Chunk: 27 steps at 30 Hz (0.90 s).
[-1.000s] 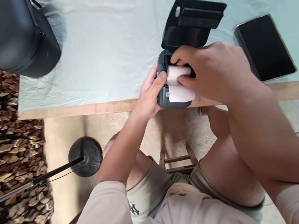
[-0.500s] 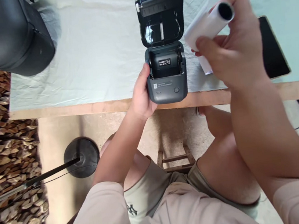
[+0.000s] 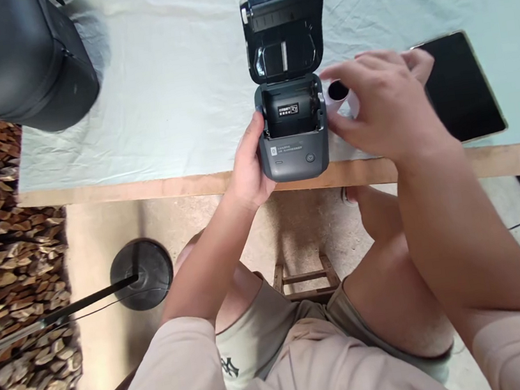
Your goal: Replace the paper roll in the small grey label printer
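Both hands engaged: left hand (image 3: 248,174) clasps the open dark-grey label printer (image 3: 293,129), steadying it; right hand (image 3: 385,106) grips a white paper roll (image 3: 337,95) just beside it.

The printer (image 3: 295,145) is showing a dark grey, matt plastic shell, and its raised lid (image 3: 283,27) is looking glossier on the inside, catching light at twelve o'clock. The paper roll (image 3: 337,95) under the right hand (image 3: 385,106) is appearing as smooth white paper around a dark core. The desk (image 3: 502,161) is showing a bare, matt wooden edge, and a pale, faintly creased cloth (image 3: 168,91) is lying over it. The tablet (image 3: 462,86) at three o'clock is presenting a glossy black glass face with a thin metallic rim. The case (image 3: 18,61) at ten o'clock is looking like matt black leatherette.
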Motion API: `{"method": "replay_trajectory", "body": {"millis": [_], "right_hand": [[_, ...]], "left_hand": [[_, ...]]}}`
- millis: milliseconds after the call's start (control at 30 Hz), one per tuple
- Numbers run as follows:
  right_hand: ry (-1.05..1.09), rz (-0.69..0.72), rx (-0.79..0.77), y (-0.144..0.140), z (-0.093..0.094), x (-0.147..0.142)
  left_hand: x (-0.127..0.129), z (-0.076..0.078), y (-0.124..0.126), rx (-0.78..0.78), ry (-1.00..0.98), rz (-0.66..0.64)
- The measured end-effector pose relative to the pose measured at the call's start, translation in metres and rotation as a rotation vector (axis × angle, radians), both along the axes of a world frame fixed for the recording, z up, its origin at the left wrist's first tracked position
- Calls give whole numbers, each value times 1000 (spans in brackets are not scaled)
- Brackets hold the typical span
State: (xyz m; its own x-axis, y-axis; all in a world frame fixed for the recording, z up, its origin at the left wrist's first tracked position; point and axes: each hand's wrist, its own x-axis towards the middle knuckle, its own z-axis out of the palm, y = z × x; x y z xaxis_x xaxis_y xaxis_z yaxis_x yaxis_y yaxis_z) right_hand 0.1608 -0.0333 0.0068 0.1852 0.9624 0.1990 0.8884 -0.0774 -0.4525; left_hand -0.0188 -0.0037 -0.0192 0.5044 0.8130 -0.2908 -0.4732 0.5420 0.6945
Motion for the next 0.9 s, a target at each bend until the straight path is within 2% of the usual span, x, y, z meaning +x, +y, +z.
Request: {"method": "replay_trajectory", "body": {"millis": [67, 133, 200, 333, 433, 500, 567, 633, 700, 800, 900], "right_hand": [[67, -90, 76, -3, 7, 9], [111, -241, 127, -5, 12, 20], [119, -360, 37, -6, 10, 30], [143, -345, -308, -5, 0, 34], [163, -318, -317, -4, -3, 32], [182, -348, -233, -3, -2, 34], [270, -360, -18, -1, -2, 37], [488, -290, 262, 1, -2, 37], [776, -158, 423, 3, -1, 34], [1072, -53, 450, 6, 3, 22], [1139, -35, 465, 9, 8, 10]], "left_hand": [[0, -1, 0, -15, 4, 8], [-1, -2, 1, -34, 9, 6], [-1, -4, 1, -28, 12, 6], [0, -4, 1, 52, 2, -12], [1, -2, 1, 50, 18, -18], [1, -2, 0, 30, 42, -6], [1, -2, 0, 19, 47, 7], [1, -2, 0, 8, 40, 19], [0, -3, 1, 3, 33, 27], [-1, -4, 1, 7, 27, 11], [-2, -5, 2, 9, 23, -9]]}}
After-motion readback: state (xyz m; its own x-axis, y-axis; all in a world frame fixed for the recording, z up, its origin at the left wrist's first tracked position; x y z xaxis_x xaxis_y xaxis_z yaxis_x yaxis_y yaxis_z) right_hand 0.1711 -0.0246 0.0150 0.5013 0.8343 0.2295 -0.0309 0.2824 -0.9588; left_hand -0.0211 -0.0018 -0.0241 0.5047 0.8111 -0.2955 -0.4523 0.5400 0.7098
